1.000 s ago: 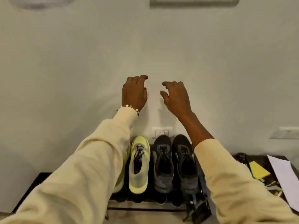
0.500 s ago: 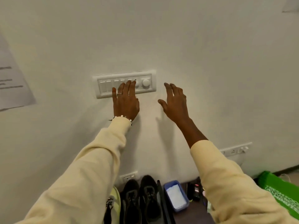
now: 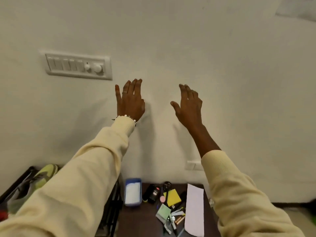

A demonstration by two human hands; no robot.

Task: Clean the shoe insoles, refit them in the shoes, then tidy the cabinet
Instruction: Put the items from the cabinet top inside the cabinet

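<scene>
We hold both hands raised in front of a pale wall, and neither holds anything: the left hand (image 3: pixel 130 101) has its fingers (image 3: pixel 134 87) straight and close together, pointing up, with a ring on one and a bead bracelet (image 3: pixel 127 117) at the cuff of the cream sleeve (image 3: pixel 95 161); the right hand (image 3: pixel 189 106) has its fingers relaxed and slightly spread, thumb out to the side, its sleeve pushed back along the forearm. Up and to the left of the left hand a white switch panel (image 3: pixel 77 66) sits on the wall, apart from the fingertips. Low at the left, mostly behind our left arm, a lime-green shoe (image 3: pixel 45 175) rests on a dark shoe rack (image 3: pixel 25 177); we cannot see the insoles. Between our arms, below, a dark desk (image 3: pixel 136 219) carries a small blue tray (image 3: pixel 133 191) with something white in it, a yellow pad (image 3: pixel 173 197), a long white sheet of paper (image 3: pixel 195 209), a pale green card (image 3: pixel 163 212), a black device (image 3: pixel 152 194) and some small clutter too blurred to name. A white socket plate (image 3: pixel 194 165) sits low on the wall beside our right forearm.
</scene>
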